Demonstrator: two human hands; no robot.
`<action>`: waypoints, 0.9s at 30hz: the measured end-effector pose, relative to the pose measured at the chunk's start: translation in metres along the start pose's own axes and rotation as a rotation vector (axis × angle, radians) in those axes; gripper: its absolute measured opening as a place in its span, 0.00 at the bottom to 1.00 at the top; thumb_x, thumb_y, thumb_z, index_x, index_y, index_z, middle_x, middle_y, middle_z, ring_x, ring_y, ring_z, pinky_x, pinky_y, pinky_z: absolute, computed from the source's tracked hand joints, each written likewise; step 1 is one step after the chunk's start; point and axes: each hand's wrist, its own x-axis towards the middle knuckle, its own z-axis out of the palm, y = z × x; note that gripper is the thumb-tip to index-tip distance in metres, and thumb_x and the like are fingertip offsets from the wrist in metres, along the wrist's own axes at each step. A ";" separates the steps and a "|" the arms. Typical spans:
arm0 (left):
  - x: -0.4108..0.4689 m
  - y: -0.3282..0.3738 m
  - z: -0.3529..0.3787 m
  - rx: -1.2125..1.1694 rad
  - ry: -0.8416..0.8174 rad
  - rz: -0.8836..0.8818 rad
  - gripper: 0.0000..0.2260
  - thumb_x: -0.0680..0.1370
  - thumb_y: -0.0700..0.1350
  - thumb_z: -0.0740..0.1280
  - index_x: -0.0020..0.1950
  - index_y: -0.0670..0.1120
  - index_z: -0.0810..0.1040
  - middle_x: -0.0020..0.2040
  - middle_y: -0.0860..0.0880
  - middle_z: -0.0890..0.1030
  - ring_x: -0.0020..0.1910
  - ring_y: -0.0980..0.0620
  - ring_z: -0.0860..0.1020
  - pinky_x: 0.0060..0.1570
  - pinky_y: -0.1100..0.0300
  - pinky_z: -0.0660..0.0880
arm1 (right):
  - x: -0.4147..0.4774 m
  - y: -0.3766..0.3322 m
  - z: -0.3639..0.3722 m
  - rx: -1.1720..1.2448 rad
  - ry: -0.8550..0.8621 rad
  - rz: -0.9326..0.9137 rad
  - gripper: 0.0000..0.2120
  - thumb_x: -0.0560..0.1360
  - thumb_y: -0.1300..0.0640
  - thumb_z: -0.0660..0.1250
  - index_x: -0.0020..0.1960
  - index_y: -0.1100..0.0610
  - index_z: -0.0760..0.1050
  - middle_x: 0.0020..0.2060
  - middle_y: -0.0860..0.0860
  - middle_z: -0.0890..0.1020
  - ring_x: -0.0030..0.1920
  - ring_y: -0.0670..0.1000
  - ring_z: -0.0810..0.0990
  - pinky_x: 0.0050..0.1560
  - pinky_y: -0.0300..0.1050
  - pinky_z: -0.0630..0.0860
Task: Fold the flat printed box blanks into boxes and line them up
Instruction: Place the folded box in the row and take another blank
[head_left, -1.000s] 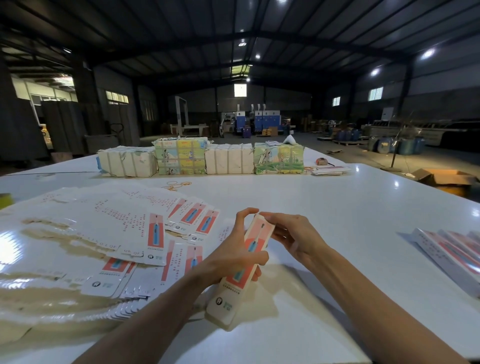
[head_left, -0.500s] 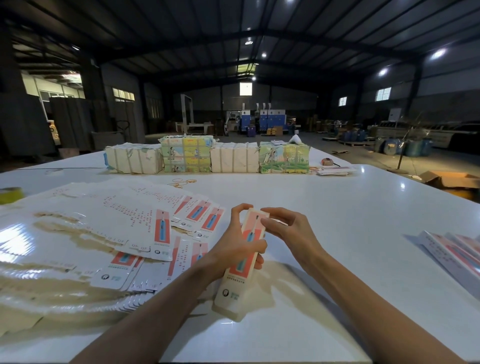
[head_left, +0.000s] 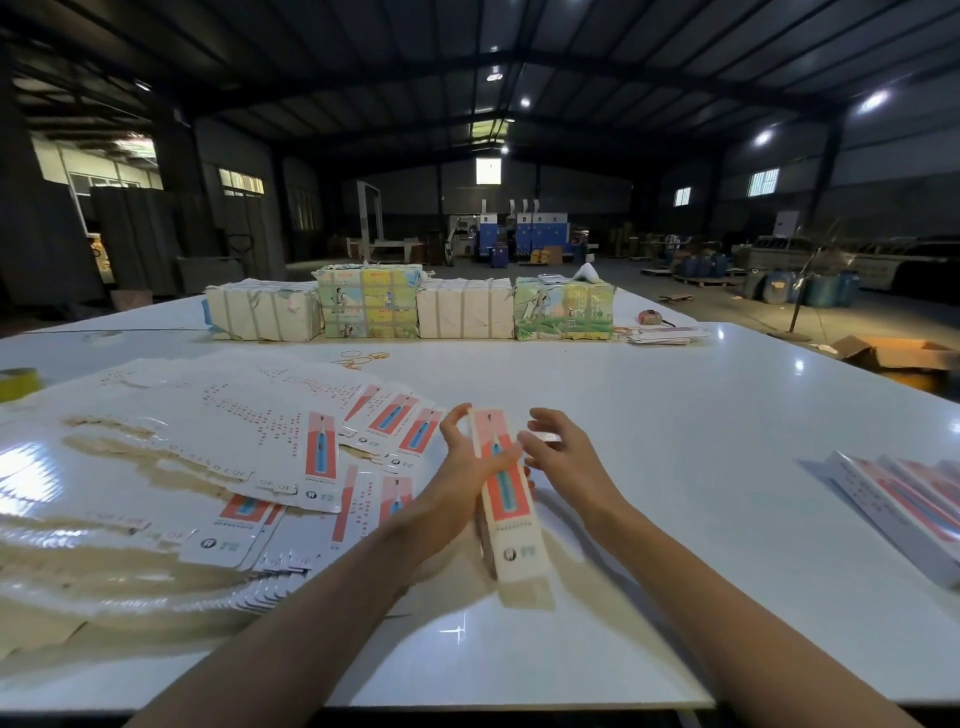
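Observation:
A long narrow folded box (head_left: 511, 525), white with a red panel and a blue toothbrush print, is held upright and tilted over the white table (head_left: 675, 415). My left hand (head_left: 462, 478) grips it about the middle, thumb across its front. My right hand (head_left: 563, 454) hovers just right of the box's upper part with its fingers loosely spread; only the thumb looks close to the box edge. Flat printed box blanks (head_left: 234, 447) lie fanned out on the table to the left. Finished boxes (head_left: 909, 509) lie side by side at the right edge.
Wrapped paper bundles (head_left: 410, 306) stand in a row at the table's far side, with a small stack of blanks (head_left: 665, 335) beside them. A yellow tape roll (head_left: 18, 382) sits far left. Rubber bands (head_left: 363, 358) lie near the bundles. A cardboard carton (head_left: 904, 353) stands beyond the table.
My right hand has let go of the box's top end and drawn slightly to the right. My left hand has turned the box more upright.

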 end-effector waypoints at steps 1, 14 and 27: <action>0.000 0.002 0.001 -0.093 0.056 -0.002 0.38 0.78 0.41 0.76 0.72 0.72 0.57 0.65 0.43 0.78 0.49 0.42 0.88 0.48 0.43 0.86 | -0.002 -0.001 0.001 -0.069 -0.009 -0.028 0.19 0.84 0.47 0.67 0.72 0.49 0.68 0.69 0.50 0.75 0.58 0.48 0.82 0.40 0.34 0.82; -0.001 -0.001 -0.025 0.925 0.054 0.286 0.24 0.87 0.57 0.58 0.81 0.50 0.67 0.82 0.48 0.66 0.79 0.45 0.66 0.77 0.49 0.63 | -0.032 0.001 -0.058 -0.856 0.062 -0.118 0.26 0.77 0.46 0.69 0.69 0.51 0.64 0.59 0.51 0.72 0.52 0.57 0.79 0.47 0.53 0.77; 0.009 -0.009 -0.057 1.538 0.123 -0.008 0.25 0.86 0.63 0.52 0.68 0.47 0.77 0.65 0.43 0.79 0.68 0.36 0.73 0.70 0.41 0.69 | -0.079 0.053 -0.249 -1.668 0.388 0.289 0.17 0.86 0.54 0.58 0.72 0.57 0.74 0.69 0.56 0.75 0.72 0.59 0.71 0.71 0.55 0.67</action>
